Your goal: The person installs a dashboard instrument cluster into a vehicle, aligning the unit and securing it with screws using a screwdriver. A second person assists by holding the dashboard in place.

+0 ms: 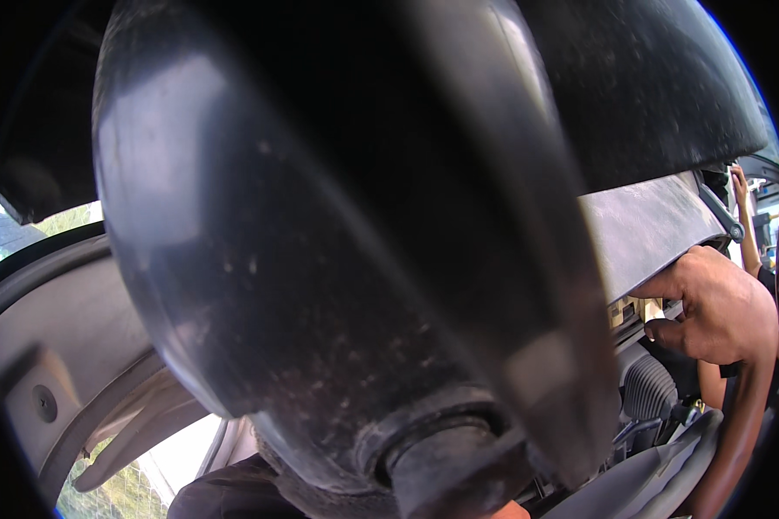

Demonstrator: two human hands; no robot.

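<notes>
My right hand (718, 303) is at the far right, its forearm rising from the lower edge. Its fingers are bent and run in beneath the lower edge of a grey panel (653, 225), where their tips are hidden. The thumb curls below them, beside a small beige part (621, 310); what the fingers hold, if anything, I cannot make out. A large, smooth black rounded piece (320, 259) is very near and blocks the middle. A small patch of skin shows at the bottom edge beside its round black end (450, 467); whether it belongs to my left hand I cannot tell.
A ribbed grey boot (651, 387) and a curved grey rim (666, 484) lie below my right hand. Another person's arm (744, 216) is raised at the far right. Grey trim with a screw (43, 401) frames a window at left. Another black cover (658, 86) overhangs the panel.
</notes>
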